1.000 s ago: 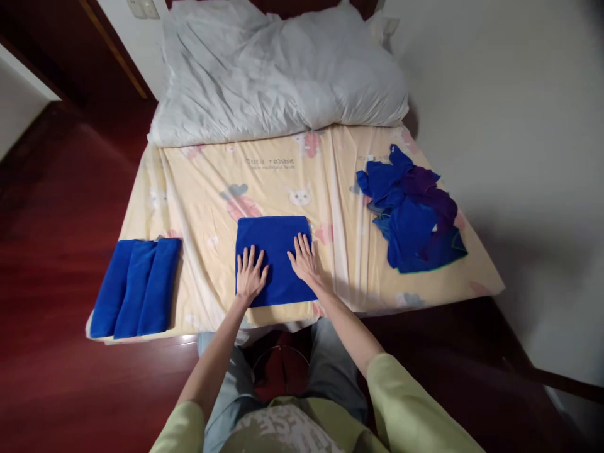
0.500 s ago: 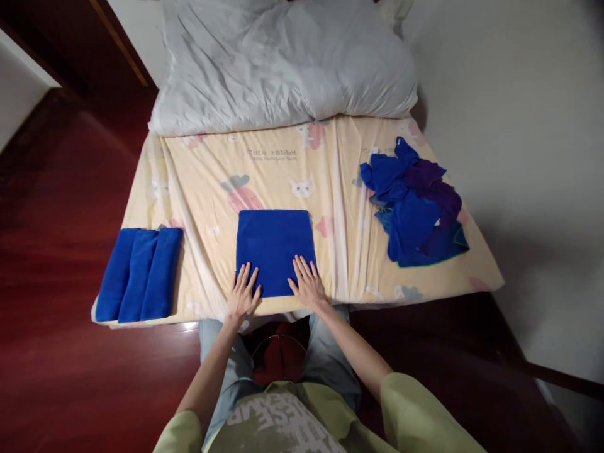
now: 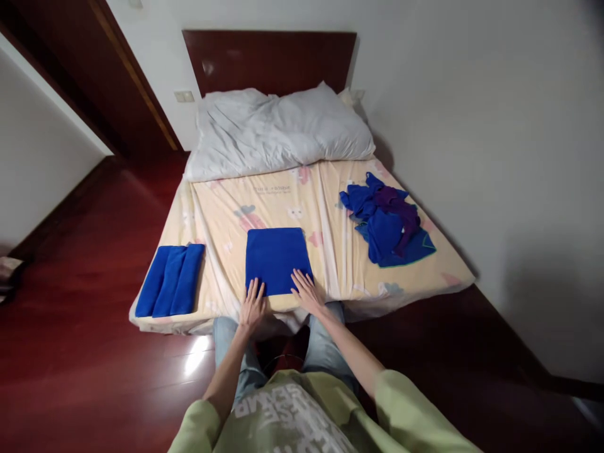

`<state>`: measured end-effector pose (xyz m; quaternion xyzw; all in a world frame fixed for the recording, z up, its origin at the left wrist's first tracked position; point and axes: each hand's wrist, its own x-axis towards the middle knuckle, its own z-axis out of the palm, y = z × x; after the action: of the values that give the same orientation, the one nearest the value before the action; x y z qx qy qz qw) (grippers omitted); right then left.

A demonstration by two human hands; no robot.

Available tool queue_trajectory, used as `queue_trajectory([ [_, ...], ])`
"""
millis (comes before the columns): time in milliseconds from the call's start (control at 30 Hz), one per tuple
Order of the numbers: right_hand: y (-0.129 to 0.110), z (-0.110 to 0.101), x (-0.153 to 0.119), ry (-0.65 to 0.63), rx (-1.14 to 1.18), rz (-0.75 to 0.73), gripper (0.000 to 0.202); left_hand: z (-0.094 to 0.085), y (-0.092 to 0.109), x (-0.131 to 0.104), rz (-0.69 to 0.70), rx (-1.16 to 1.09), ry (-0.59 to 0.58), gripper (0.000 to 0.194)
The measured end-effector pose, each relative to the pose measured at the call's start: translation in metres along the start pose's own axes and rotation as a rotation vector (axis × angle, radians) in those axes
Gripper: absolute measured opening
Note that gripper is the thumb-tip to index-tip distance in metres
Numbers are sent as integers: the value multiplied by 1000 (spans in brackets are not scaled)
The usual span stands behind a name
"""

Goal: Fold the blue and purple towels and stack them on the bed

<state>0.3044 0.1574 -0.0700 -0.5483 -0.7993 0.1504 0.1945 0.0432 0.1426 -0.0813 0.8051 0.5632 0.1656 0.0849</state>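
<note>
A blue square cloth point(image 3: 276, 258) lies flat on the bed in front of me. My left hand point(image 3: 253, 304) rests at its near left corner, palm down, the fingertips on the cloth. At the near right corner my right hand point(image 3: 306, 292) lies flat with its fingers spread on the cloth. Neither hand grips anything. To the left, folded blue cloths point(image 3: 170, 280) lie side by side near the bed's front edge. On the right is a crumpled pile of blue and purple cloths point(image 3: 384, 223), some with green edging.
The bed sheet point(image 3: 221, 220) is cream with rabbits and carrots. A grey-white quilt point(image 3: 283, 132) lies across the far end, before a dark headboard point(image 3: 268, 60). A wall point(image 3: 472, 157) runs along the right. Dark red floor point(image 3: 85, 327) surrounds the bed's left side.
The view has tilted up and now takes in the headboard and more wall. Both hands stay at the near corners of the square cloth, which lies as before.
</note>
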Motion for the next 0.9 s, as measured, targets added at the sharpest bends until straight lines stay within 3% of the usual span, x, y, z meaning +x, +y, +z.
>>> queue_trajectory([
  [100,-16,12,-78,124,105,72,54,9,16,-80,-20,-98,-128,60],
  [167,-22,24,-126,122,175,153,46,19,26,-128,-59,-205,-367,53],
  [267,-26,32,-162,120,282,220,39,25,36,-158,-93,-314,-537,33],
  [333,-26,31,-162,189,343,307,39,21,38,-149,-154,-416,-503,33],
  [433,-20,26,-144,283,449,413,36,11,33,-116,-239,-578,-338,37],
  [600,-2,28,-123,415,617,505,36,-2,4,-78,-494,-743,-82,47],
  [733,14,25,-104,467,755,574,45,-8,-27,-62,-604,-854,61,56],
  [900,30,13,-67,431,849,728,50,-7,-48,-34,-709,-1033,134,62],
])
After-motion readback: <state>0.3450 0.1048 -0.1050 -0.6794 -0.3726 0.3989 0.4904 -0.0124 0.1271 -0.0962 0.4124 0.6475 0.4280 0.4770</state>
